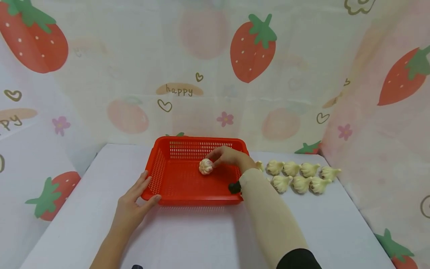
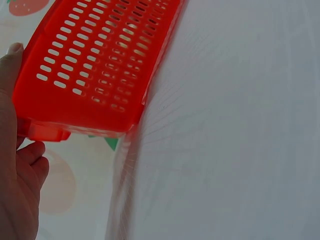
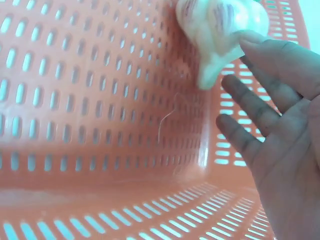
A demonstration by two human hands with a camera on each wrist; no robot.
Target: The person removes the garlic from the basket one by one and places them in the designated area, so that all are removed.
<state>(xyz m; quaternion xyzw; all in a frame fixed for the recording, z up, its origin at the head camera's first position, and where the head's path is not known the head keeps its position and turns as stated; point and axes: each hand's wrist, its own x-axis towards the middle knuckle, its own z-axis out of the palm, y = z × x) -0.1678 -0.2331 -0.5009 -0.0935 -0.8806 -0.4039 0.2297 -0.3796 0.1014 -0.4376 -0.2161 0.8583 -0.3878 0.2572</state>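
A red slotted plastic basket (image 1: 188, 200) stands on the table. My right hand (image 1: 228, 156) is inside it, pinching a garlic bulb (image 1: 206, 166) between thumb and finger. In the right wrist view, the bulb (image 3: 225, 25) is pale with purple streaks and its stem points down; the other fingers (image 3: 245, 102) are spread apart from it. Whether the bulb touches the basket floor, I cannot tell. My left hand (image 1: 132, 205) rests at the basket's near left corner, its thumb on the front rim and its fingers along the left side.
To the basket's right lie several garlic bulbs (image 1: 300, 184) in two rows; my right arm partly covers the leftmost ones. A white cloth covers the table (image 1: 188, 239). Strawberry-printed curtains (image 1: 215, 67) close off the back and both sides.
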